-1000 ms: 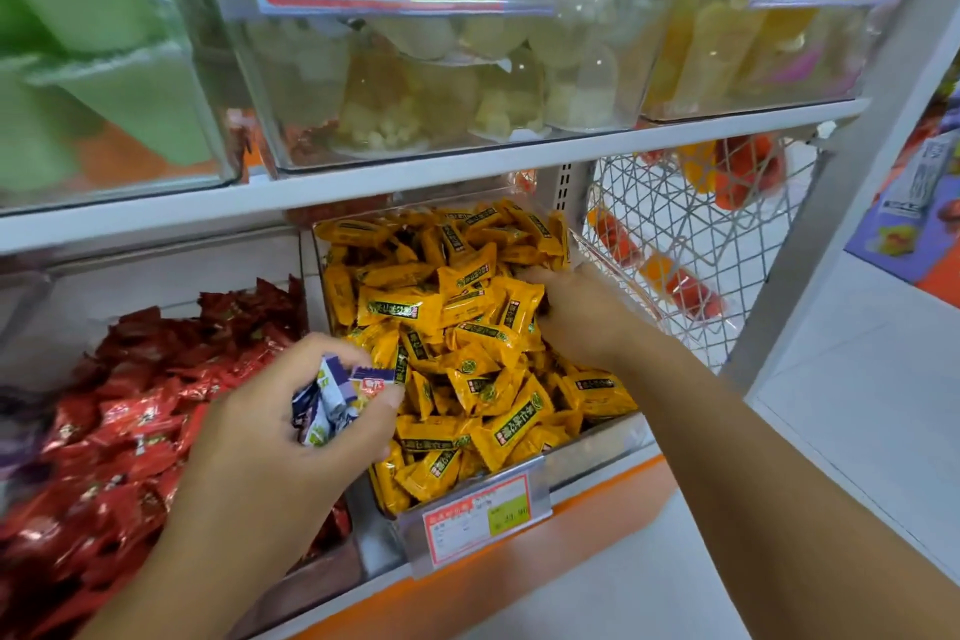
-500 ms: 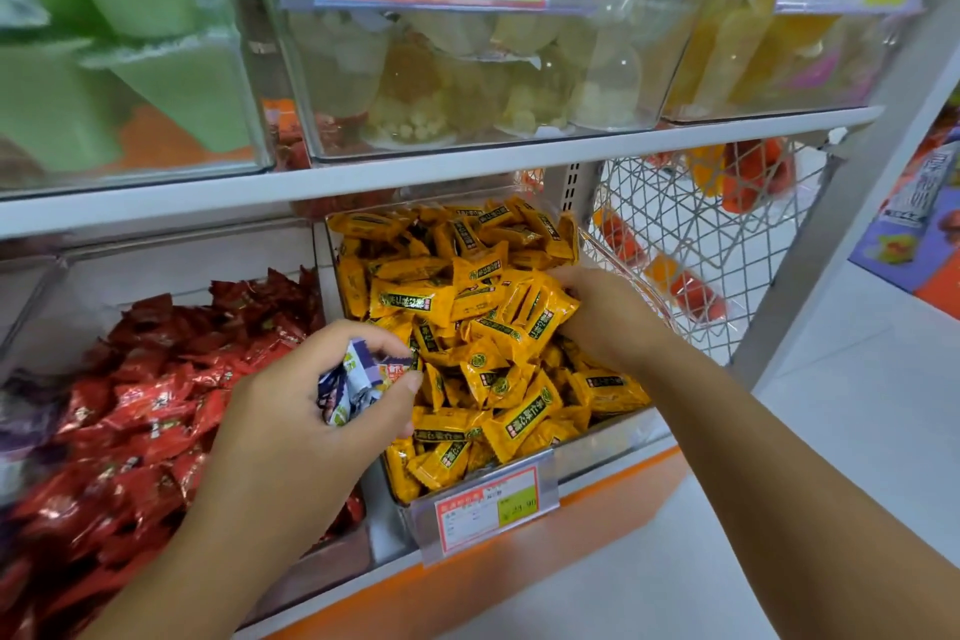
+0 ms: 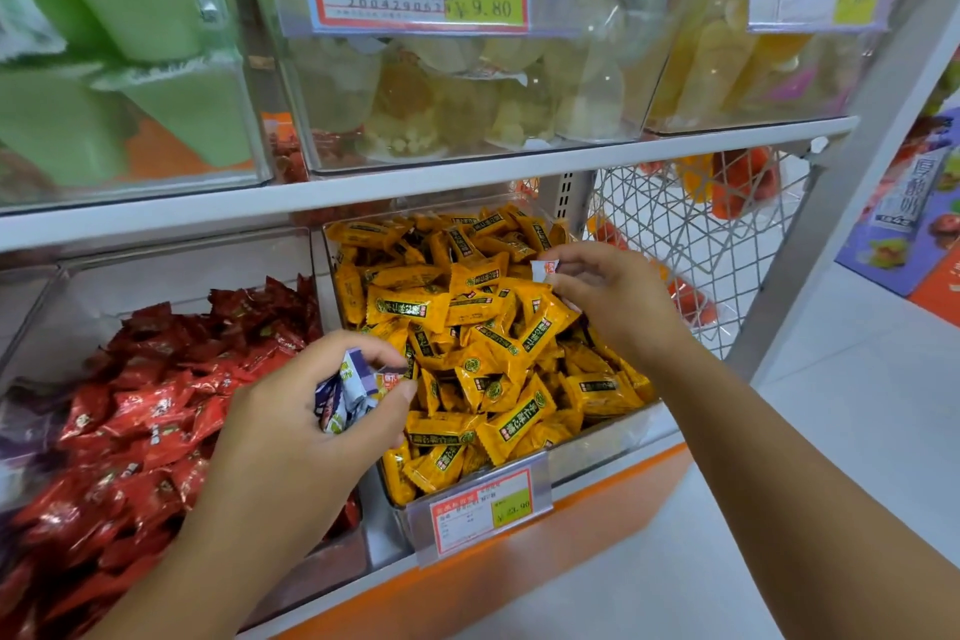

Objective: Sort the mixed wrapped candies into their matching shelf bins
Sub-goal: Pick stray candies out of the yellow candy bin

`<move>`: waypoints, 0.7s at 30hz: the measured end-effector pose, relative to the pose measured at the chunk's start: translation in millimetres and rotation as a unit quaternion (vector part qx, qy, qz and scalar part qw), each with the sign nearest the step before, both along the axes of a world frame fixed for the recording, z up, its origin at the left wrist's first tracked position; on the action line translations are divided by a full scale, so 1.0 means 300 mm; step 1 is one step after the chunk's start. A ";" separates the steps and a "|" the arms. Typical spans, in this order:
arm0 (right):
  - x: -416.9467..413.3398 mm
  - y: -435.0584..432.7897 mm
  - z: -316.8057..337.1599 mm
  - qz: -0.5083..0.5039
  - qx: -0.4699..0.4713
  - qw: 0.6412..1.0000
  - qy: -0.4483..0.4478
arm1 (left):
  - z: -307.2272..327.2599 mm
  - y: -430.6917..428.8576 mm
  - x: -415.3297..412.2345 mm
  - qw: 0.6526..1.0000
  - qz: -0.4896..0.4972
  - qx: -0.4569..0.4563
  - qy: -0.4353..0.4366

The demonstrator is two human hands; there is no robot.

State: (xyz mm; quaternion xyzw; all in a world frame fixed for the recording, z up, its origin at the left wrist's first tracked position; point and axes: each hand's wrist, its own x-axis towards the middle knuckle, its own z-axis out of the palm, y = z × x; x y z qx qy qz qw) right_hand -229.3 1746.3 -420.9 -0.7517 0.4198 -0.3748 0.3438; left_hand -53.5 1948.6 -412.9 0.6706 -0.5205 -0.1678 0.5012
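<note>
Both hands sort: left hand [image 3: 291, 431] cups purple-white strays [image 3: 353, 387] for carrying; right hand [image 3: 618, 296] pinches one white stray [image 3: 544, 271] above the yellow candies [image 3: 410, 309], seemingly culling it.

Shelf [image 3: 597, 520] with yellow-candy bin [image 3: 618, 431], red-candy bin [image 3: 171, 270]

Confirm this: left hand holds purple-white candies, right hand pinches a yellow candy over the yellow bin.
Wrong colour: the head view shows the right hand pinching a white-wrapped candy over the yellow bin; the left hand holds purple-white candies.
</note>
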 end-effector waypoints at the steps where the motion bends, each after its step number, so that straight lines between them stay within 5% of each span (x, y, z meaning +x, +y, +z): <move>1: -0.001 0.004 0.004 0.004 0.011 1.000 -0.019 | -0.002 -0.003 -0.001 1.000 0.000 0.000 -0.005; 9: -0.008 0.019 0.036 0.027 0.009 0.998 -0.055 | -0.006 -0.011 -0.001 1.000 0.015 -0.008 -0.012; 13: -0.042 0.058 0.107 0.137 0.097 0.977 -0.130 | -0.006 -0.014 -0.004 1.000 0.018 0.002 -0.013; 21: 0.076 0.258 0.072 0.253 0.155 0.948 -0.114 | 0.014 -0.040 -0.003 0.999 0.002 0.000 0.051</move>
